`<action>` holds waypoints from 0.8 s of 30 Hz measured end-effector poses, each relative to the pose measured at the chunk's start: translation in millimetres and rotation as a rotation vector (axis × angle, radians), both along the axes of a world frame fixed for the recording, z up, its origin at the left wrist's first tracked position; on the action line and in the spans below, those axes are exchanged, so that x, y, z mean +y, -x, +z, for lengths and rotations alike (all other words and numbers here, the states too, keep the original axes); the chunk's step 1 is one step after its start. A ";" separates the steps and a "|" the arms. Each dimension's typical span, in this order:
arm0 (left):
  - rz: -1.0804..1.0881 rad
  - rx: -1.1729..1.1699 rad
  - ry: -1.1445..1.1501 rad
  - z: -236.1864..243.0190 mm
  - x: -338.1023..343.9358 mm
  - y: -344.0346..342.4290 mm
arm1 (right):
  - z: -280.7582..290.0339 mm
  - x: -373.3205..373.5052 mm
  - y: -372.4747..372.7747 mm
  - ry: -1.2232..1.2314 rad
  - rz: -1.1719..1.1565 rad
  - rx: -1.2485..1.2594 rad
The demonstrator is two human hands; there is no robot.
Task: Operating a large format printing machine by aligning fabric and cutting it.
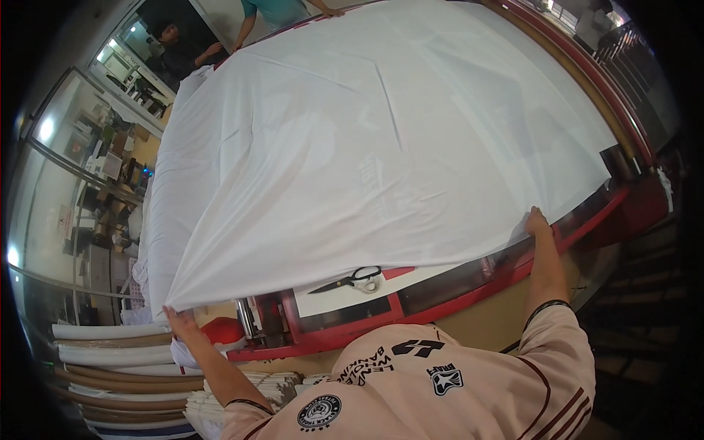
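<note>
A wide white fabric sheet [315, 169] lies spread over a large red-framed table [440, 299], with creases fanning toward its near left corner. My left hand [180, 321] pinches that corner and holds it out past the table's left end. At the near right, my right hand [537, 220] is closed on the sheet's front edge. Between my hands, black-handled scissors [361, 277] rest on a white strip [330, 302] along the table's near side, just in front of the fabric's edge.
Across the table a person in a teal shirt [275, 11] has both hands at the far edge. Another person in dark clothing [183, 55] is near the doorway. Long rolls [125, 356] are stacked at lower left. A brown roller [587, 81] runs along the right side.
</note>
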State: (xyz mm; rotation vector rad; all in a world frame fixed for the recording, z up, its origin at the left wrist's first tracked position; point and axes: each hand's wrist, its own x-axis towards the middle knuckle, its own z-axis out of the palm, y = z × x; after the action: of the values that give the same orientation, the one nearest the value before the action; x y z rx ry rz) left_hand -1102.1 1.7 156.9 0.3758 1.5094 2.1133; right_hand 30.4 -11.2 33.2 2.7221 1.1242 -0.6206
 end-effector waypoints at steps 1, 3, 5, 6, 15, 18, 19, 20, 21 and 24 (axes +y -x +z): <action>0.106 -0.045 0.059 -4.7 -4.4 12.6 | 0.5 -0.5 0.2 0.021 0.000 -0.013; 0.082 -0.063 -0.004 -15.4 -16.8 29.6 | 1.0 -0.7 -0.4 0.042 0.001 -0.030; 0.131 -0.107 -0.008 -32.7 -27.6 35.0 | 1.0 0.6 -1.8 0.032 -0.002 -0.003; 0.172 -0.135 0.013 -43.1 -33.0 34.9 | 0.9 1.5 -2.2 0.029 0.012 -0.007; 0.224 -0.223 0.283 -143.1 -86.7 24.0 | 8.9 -1.6 15.9 -0.006 -0.056 -0.014; 0.208 0.007 0.698 -159.7 -77.3 -12.5 | 6.1 -9.2 39.0 -0.184 -0.146 -0.014; 0.199 0.161 0.751 -166.5 -75.9 -41.5 | 3.6 -13.2 51.0 -0.266 -0.195 -0.147; 0.144 0.536 0.863 -168.4 -74.6 -74.0 | 3.3 -15.2 62.2 -0.312 -0.264 -0.286; 0.076 0.890 1.007 -166.7 -72.8 -109.5 | 4.2 -14.6 72.9 -0.357 -0.230 -0.279; -0.150 1.021 1.033 -142.3 -73.7 -216.9 | 10.2 -13.9 104.4 -0.444 -0.611 -0.248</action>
State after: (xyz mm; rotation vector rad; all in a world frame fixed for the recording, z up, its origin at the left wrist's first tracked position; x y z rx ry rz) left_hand -885.2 -72.0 14.6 1.1679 2.7150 0.7181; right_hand -74.0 -25.1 43.4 3.4210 0.3896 -0.0679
